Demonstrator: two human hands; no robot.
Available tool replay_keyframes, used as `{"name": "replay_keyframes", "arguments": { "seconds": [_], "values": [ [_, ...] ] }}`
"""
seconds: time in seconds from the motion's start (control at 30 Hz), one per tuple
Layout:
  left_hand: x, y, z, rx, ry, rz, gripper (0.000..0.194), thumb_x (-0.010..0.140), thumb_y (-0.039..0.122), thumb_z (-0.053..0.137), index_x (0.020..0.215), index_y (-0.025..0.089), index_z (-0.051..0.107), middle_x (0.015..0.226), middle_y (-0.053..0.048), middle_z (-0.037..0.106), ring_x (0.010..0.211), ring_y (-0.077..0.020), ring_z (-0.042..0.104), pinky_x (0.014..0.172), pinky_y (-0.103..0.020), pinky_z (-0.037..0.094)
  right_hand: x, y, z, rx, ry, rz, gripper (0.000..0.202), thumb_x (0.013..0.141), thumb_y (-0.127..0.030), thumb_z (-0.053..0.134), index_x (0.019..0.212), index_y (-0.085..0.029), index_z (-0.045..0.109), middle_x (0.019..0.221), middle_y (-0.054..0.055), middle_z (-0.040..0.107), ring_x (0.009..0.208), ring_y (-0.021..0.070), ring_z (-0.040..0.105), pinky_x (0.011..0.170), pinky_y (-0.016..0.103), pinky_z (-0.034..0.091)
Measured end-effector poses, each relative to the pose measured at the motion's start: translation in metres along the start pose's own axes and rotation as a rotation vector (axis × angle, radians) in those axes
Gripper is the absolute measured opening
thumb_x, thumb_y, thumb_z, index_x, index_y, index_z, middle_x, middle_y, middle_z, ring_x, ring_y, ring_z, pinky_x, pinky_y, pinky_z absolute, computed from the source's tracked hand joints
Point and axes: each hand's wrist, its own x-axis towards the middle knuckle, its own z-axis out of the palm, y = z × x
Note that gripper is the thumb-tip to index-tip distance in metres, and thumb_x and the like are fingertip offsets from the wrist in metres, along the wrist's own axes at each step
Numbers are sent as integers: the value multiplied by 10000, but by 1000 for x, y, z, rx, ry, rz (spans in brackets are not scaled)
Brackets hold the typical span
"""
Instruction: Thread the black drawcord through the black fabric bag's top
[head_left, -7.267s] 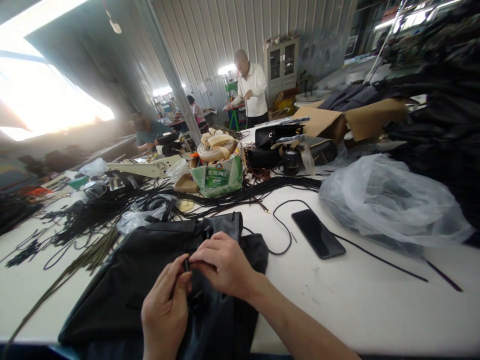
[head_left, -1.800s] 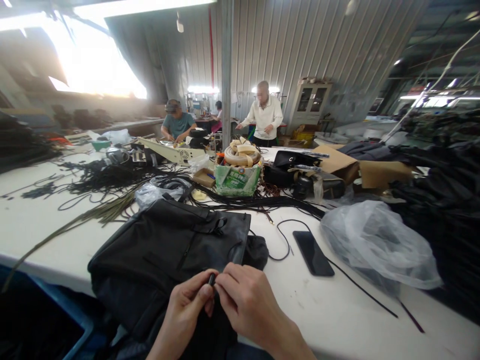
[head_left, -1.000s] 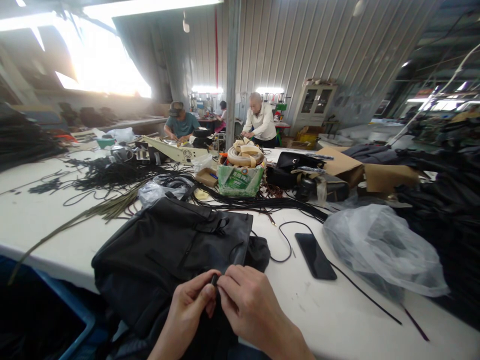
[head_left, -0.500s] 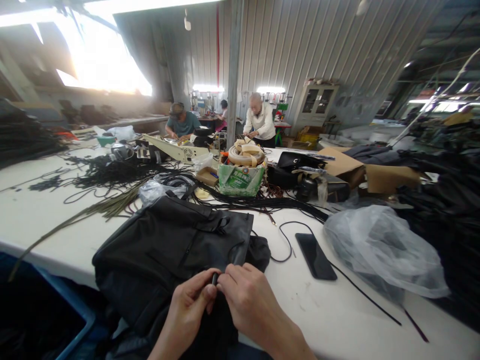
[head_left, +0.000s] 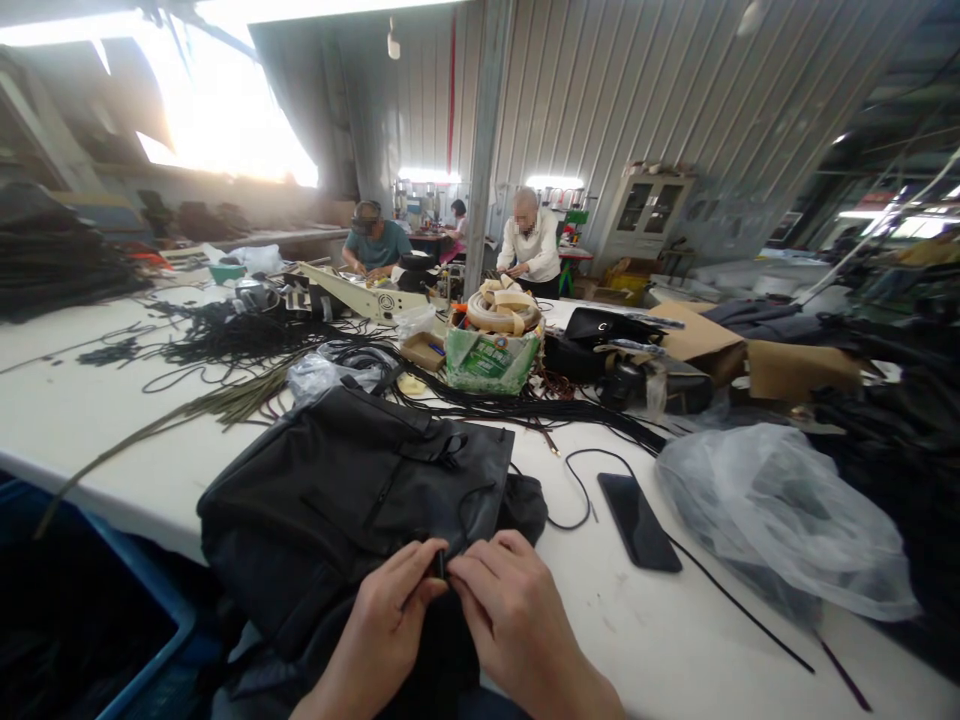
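In the head view, the black bag lies on the white table, and its lower part comes over the near edge. The left hand is at the near right part of the bag, and its thumb and fingers pinch a small dark piece, which stands about upright. The right hand is just beside it, also at this near right part of the bag. Its fingertips are brought together close to the piece, but whether they grip it or only touch it I cannot tell.

To the right of the bag there is a phone with a dark screen, and a thin black cord seems to pass under it. Farther to the right of the bag lies a crumpled clear plastic bag. Behind the bag are many black cords and a green carton with pale rolled strap on top. To the left of the bag olive cords are spread. Well behind the bag, two co-workers bend over their work.
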Motion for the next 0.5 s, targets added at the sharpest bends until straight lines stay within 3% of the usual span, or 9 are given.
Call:
{"name": "replay_keyframes", "arguments": {
  "seconds": [0.5],
  "values": [
    [-10,-7,-1,88,62,37,382,1021,140,671,1360,280,780,1249,-39,858,1160,-182,824,1056,-214,615,-9,0,27,85,266,-2,218,1071,-63,634,1093,-245,753,935,-11,837,749,157,763,962,406,490]
  ]
}}
